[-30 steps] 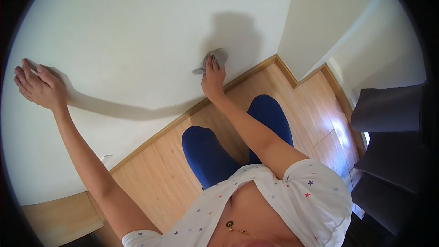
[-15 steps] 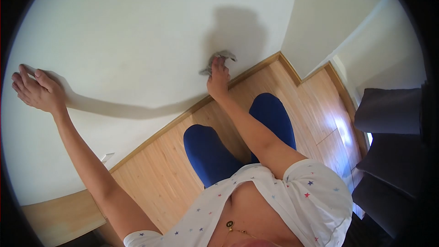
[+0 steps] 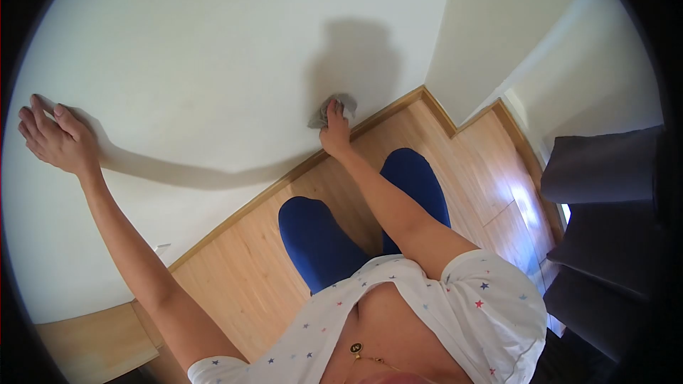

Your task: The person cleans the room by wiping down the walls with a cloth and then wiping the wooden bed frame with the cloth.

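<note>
A crumpled grey cloth point(image 3: 344, 104) lies against the white wall point(image 3: 213, 50), low down near the wooden skirting board. My right hand point(image 3: 335, 131) presses on it, with its fingers bunched over the cloth. Far to the left, my left hand point(image 3: 60, 136) rests on the same wall with the fingers somewhat spread and nothing held. Shadows of both arms fall across the wall.
Wooden skirting point(image 3: 313, 161) runs along the foot of the wall to a corner at the right. My knees point(image 3: 316, 238) are over the wood floor point(image 3: 235, 284). Dark grey cushioned pieces point(image 3: 605, 167) stand at the right. A light wooden panel point(image 3: 96, 341) is at the lower left.
My right hand and the cloth first shifted slightly right, then back left and a little lower along the wall. The cloth's folds have changed shape. My left hand stays at nearly the same place.
</note>
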Demonstrator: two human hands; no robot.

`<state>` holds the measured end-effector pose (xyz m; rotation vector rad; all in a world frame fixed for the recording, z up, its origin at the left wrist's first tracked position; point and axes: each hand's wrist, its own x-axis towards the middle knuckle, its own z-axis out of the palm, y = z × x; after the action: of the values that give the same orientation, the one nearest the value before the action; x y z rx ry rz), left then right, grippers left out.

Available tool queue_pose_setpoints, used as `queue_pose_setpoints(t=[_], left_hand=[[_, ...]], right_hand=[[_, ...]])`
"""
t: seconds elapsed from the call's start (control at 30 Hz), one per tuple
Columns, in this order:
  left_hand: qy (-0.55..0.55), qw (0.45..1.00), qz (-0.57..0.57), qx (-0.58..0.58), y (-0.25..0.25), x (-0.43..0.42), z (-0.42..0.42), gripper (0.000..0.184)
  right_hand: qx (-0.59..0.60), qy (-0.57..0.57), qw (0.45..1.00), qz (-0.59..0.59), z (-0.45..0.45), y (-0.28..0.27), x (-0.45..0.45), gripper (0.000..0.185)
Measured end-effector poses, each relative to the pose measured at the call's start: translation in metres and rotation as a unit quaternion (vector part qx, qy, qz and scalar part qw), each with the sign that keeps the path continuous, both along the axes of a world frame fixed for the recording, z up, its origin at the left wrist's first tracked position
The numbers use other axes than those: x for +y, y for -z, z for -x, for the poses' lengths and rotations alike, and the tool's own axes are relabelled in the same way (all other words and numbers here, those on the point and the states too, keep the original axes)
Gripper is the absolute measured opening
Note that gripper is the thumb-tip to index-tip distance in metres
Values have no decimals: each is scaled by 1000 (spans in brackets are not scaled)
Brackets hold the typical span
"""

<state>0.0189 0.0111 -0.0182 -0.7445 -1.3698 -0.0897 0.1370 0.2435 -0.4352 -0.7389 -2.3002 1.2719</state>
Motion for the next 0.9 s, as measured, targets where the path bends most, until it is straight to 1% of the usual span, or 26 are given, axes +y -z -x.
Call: queue_pose_setpoints(t=[0.03,0.07,0.1,0.17,0.23,0.27,0.37,0.4,0.47,0.57,0.6,0.67,0.77,0.8,0.87,0.9], left_hand=[[2,1000,-2,-4,0,1,0,43],[3,1000,0,2,0,2,1,43],[4,1000,3,8,0,2,2,43],[5,1000,4,9,1,1,3,42],[8,1000,3,-2,-1,-1,0,41],[0,1000,6,-6,-1,-2,-2,41],[-4,1000,13,-6,-7,-1,-1,42],[-1,1000,20,-5,-10,-3,2,42],[2,1000,25,4,-10,-5,4,42],[2,1000,16,22,-6,1,4,42],[2,1000,12,18,-5,2,3,42],[6,1000,6,10,-2,3,3,42],[8,1000,10,1,-4,0,2,43],[4,1000,10,1,-4,-1,3,43],[0,1000,8,8,-5,0,5,43],[-1,1000,9,11,-4,0,5,43]], right_hand=[[22,-1,1000,8,9,30,1,70],[43,-3,999,18,14,46,2,70],[79,0,997,12,15,40,4,71],[150,2,989,0,12,9,7,72],[120,-11,992,43,4,-50,4,71],[103,-16,992,67,0,-65,1,70],[-40,-54,997,30,-12,-66,6,71],[-41,-42,998,14,-8,-53,7,71],[-48,-23,998,-15,2,-3,2,73],[22,-16,995,96,9,6,7,73],[57,-18,994,92,10,-7,7,73],[124,-22,988,85,8,-51,5,74],[71,-21,995,64,2,-64,-4,73],[37,-36,997,59,-1,-58,-4,73],[-27,-64,997,44,-4,-27,-2,71],[-44,-64,994,78,-5,-15,-1,71]])
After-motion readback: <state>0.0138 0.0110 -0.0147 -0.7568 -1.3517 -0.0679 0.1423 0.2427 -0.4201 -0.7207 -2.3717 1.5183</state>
